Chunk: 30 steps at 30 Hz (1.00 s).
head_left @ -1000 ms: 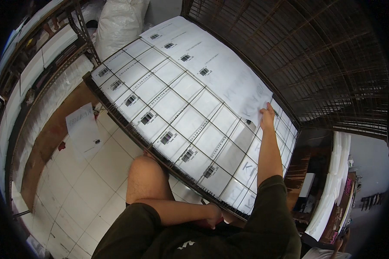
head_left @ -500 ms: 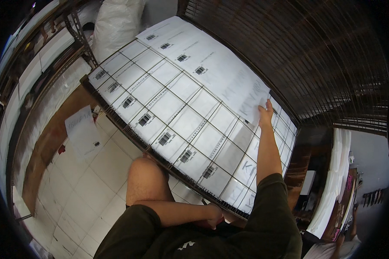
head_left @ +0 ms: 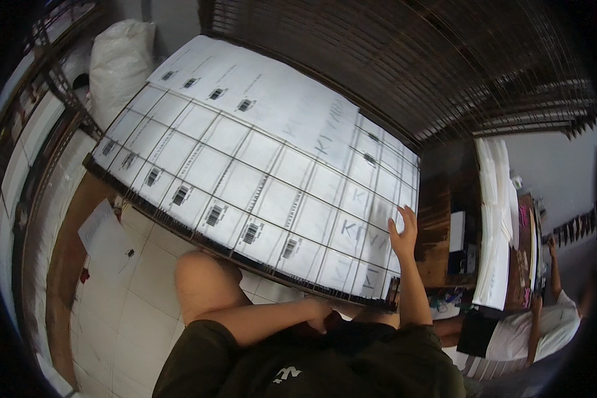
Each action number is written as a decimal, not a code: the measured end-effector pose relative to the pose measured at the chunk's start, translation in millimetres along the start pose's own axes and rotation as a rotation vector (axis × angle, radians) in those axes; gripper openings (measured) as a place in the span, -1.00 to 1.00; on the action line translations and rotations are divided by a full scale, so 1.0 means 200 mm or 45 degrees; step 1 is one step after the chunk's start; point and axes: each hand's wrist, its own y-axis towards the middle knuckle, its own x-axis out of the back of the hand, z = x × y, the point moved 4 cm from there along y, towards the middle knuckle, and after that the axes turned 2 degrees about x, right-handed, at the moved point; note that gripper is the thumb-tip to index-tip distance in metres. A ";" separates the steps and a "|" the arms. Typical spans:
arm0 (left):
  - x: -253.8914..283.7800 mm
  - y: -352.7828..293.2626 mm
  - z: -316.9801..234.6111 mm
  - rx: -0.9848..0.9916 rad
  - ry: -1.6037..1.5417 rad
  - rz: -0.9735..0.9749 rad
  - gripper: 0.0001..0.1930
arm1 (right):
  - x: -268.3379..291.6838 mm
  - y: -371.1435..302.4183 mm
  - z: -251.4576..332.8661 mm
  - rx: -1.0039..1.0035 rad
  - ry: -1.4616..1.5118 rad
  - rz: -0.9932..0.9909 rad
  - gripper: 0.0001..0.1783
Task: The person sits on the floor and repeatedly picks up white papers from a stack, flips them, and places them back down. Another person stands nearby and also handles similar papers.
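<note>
A wide wire drying rack (head_left: 341, 174) lies in front of me, its grid crossing over white printed sheets (head_left: 199, 176) with barcodes and lettering. Along the far side, more white sheets (head_left: 272, 96) overlap in a row on top of the wires. My right hand (head_left: 404, 233) hovers at or just above the right end of the rack, fingers spread, holding nothing; whether it touches the wires I cannot tell. My left hand (head_left: 317, 314) rests low by my lap, near the rack's front edge, with its fingers curled. What is inside them, if anything, is hidden.
Raised wire racks (head_left: 385, 60) tilt up behind the sheets. On the floor at left lies a loose printed sheet (head_left: 106, 232), near a stuffed white sack (head_left: 121, 69). Stacked white material (head_left: 494, 225) stands at right, with another person (head_left: 534, 328) beyond it.
My right hand has come back from the far sheets toward the near right end, off the sheet it touched. My view has turned rightward, bringing the other person further into sight.
</note>
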 end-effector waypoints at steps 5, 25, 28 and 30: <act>-0.01 0.01 0.04 -0.034 -0.056 -0.063 -0.32 | 0.21 -0.61 -0.34 -0.502 -0.136 -0.026 -0.36; -0.01 -0.02 0.10 0.026 -0.121 0.063 -0.35 | 0.34 -0.72 -0.17 -0.471 -0.163 -0.303 -0.39; 0.01 -0.04 0.08 0.076 -0.092 0.053 -0.32 | 0.42 -0.69 -0.15 -0.373 0.052 -0.433 -0.50; -0.07 0.00 0.20 0.054 -0.161 0.048 -0.23 | 0.56 -0.56 -0.01 -0.417 0.417 -0.481 -0.56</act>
